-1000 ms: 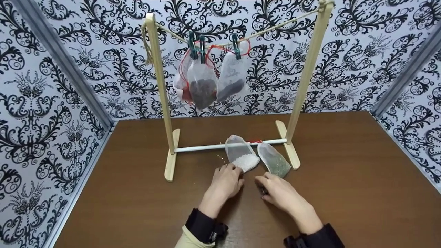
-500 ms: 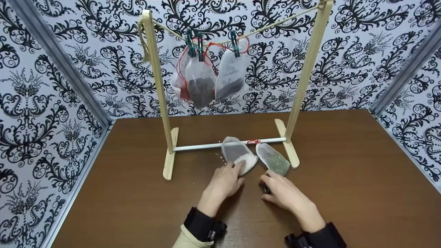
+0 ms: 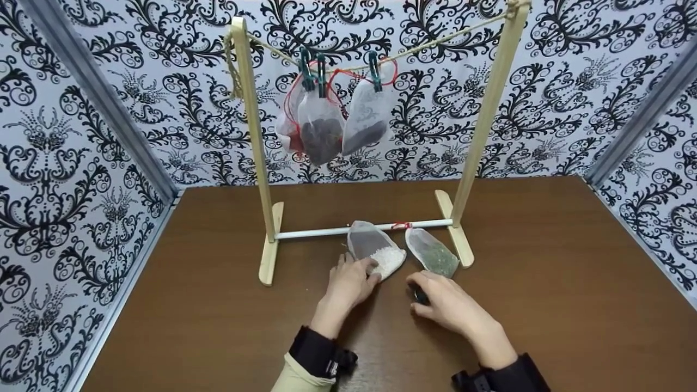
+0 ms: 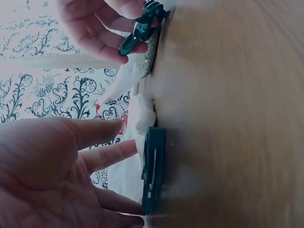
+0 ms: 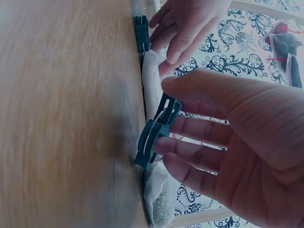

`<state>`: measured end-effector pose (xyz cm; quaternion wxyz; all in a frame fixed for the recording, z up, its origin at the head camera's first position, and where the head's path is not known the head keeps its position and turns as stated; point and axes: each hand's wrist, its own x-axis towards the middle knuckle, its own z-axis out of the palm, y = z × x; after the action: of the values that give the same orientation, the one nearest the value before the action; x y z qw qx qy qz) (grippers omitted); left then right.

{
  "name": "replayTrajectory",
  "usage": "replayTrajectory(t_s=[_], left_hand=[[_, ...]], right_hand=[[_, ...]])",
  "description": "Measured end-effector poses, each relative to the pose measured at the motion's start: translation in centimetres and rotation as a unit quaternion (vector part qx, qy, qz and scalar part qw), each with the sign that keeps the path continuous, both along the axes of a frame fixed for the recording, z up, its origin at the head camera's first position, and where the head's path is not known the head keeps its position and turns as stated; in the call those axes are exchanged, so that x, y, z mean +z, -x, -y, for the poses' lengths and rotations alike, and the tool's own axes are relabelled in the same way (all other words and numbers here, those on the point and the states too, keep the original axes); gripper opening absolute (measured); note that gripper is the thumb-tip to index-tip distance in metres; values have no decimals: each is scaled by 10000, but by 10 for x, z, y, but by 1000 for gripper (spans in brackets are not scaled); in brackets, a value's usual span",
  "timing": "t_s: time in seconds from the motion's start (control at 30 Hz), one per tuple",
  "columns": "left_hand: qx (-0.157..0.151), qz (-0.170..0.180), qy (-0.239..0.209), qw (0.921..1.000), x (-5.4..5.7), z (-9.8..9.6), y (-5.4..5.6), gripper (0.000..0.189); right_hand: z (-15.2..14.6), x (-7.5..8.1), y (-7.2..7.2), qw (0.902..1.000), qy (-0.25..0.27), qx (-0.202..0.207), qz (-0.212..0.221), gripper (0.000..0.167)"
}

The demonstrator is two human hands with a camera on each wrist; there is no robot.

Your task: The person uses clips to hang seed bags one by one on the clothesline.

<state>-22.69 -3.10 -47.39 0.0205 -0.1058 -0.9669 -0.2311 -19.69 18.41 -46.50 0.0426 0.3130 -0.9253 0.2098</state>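
My left hand lies over the near left side of a sheer pouch of white grains, its fingers loosely extended and touching the pouch. A dark green clothespin rests on the table by those fingertips in the left wrist view; the head view hides it under the hand. My right hand pinches another green clothespin between thumb and fingers, just above the tabletop. Beyond that hand lies a pouch of green dried herbs, apart from the clothespin in the head view.
A wooden stand straddles the table's middle, with a white crossbar low down and a sagging rope on top. Several filled pouches hang there from green clothespins. Patterned walls enclose the brown table.
The white-grain pouch has swung so its upper end lies farther left and nearer me. My left hand has shifted slightly left, its fingers spreading. The right hand still holds its clothespin, barely moved.
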Motion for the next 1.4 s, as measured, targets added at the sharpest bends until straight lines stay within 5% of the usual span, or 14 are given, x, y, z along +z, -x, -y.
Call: replayTrajectory(t_s=[0.37, 0.6, 0.73, 0.87, 0.97, 1.03, 1.17, 1.4], left_hand=[[80, -637, -1188, 9908, -5, 0, 9, 22], [158, -1093, -2351, 9657, 2, -2, 14, 14], [539, -1024, -2825, 9523, 5, -4, 15, 4], [457, -816, -3350, 9376, 6, -6, 16, 12], [154, -872, -3334, 9386, 6, -7, 16, 27], [17, -1000, -3065, 9466, 5, -8, 15, 33], [-69, -1204, -2666, 9562, 6, -9, 13, 19], [-136, -1320, -2797, 9509, 9, -8, 11, 10]], right_hand=[[2, -1, 3, 9995, 220, -198, -95, 34], [2, 0, 4, 9989, 330, -235, -227, 36], [2, -1, 6, 9977, 469, -272, -396, 36], [2, -2, 8, 9960, 660, -273, -541, 34], [2, -2, 9, 9952, 731, -290, -581, 33], [2, -2, 9, 9951, 715, -319, -606, 34], [0, 0, 9, 9949, 738, -326, -608, 35], [-5, 0, 8, 9941, 863, -311, -583, 34]])
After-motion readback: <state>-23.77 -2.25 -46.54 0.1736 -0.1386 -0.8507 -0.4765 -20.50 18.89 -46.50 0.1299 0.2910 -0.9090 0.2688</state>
